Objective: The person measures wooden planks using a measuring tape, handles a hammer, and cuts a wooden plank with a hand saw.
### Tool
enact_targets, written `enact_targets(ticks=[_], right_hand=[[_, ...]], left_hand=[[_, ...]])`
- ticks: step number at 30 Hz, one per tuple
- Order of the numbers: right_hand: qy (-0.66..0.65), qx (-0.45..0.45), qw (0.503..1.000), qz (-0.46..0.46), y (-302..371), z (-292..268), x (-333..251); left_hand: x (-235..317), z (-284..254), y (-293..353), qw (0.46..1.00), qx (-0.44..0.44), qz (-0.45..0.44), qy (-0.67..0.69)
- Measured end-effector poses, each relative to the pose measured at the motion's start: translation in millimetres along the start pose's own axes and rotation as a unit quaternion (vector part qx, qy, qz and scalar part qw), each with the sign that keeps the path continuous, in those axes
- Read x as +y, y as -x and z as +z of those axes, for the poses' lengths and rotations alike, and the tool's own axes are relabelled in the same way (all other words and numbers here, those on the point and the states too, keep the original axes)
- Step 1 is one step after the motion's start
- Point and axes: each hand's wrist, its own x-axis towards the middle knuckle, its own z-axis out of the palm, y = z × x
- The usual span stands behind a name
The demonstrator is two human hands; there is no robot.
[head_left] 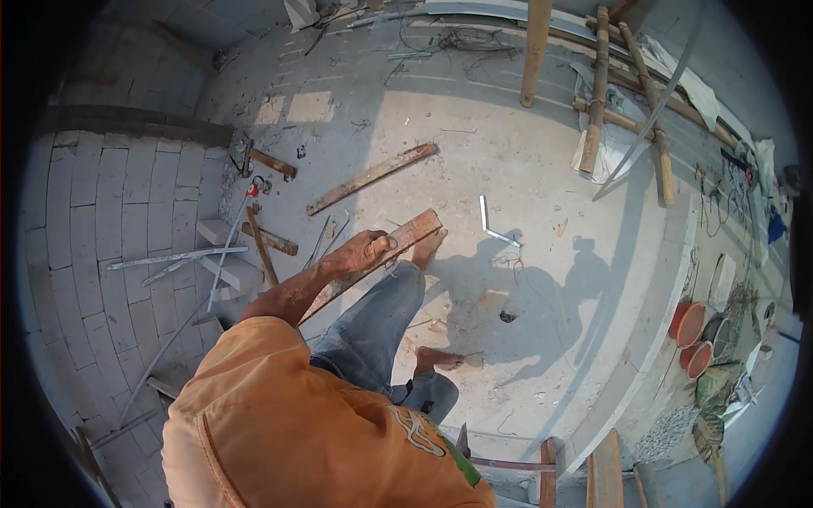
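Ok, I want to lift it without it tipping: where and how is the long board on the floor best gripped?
Probably at the middle of the floor board, from above, fingers across its narrow width. It lies flat, long and straight, with its top uncovered, so a central hold should balance it. The left hand grips another board.

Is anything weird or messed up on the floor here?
Yes! Right of the plank in the left hand, a pale strip lies sharply bent, maybe on purpose. Near the top, dark wires are tangled instead of coiled. Bare feet look odd too, with rough wood pieces lying about.
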Motion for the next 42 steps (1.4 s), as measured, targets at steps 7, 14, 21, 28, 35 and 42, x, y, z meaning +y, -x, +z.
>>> enact_targets(ticks=[7, 14, 21, 28, 35, 42], right_hand=[[0.113, -0.018, 0.986, -0.122, -39.6, 59.4, -265.7], [0.202, -0.025, 0.944, -0.258, -70.3, 97.0, -435.7], [0.236, -0.226, 0.883, -0.336, -73.2, 183.6, -619.6], [0.355, -0.254, 0.805, -0.402, -58.8, 291.6, -734.2], [0.457, -0.272, 0.733, -0.425, -34.6, 420.5, -815.0], [0.457, -0.307, 0.71, -0.44, 21.3, 565.1, -845.8]], left_hand=[[-14.9, -149.7, -10.8, 0.982, 0.112, -0.084, 0.127], [-36.1, -238.8, 6.8, 0.951, 0.201, -0.111, 0.206], [-73.3, -275.4, 23.3, 0.906, 0.305, -0.115, 0.271], [-128.3, -297.5, 43.7, 0.841, 0.394, -0.084, 0.363], [-222.1, -329.8, 92.2, 0.742, 0.519, -0.177, 0.386], [-275.9, -332.6, 138.6, 0.687, 0.521, -0.264, 0.432]])
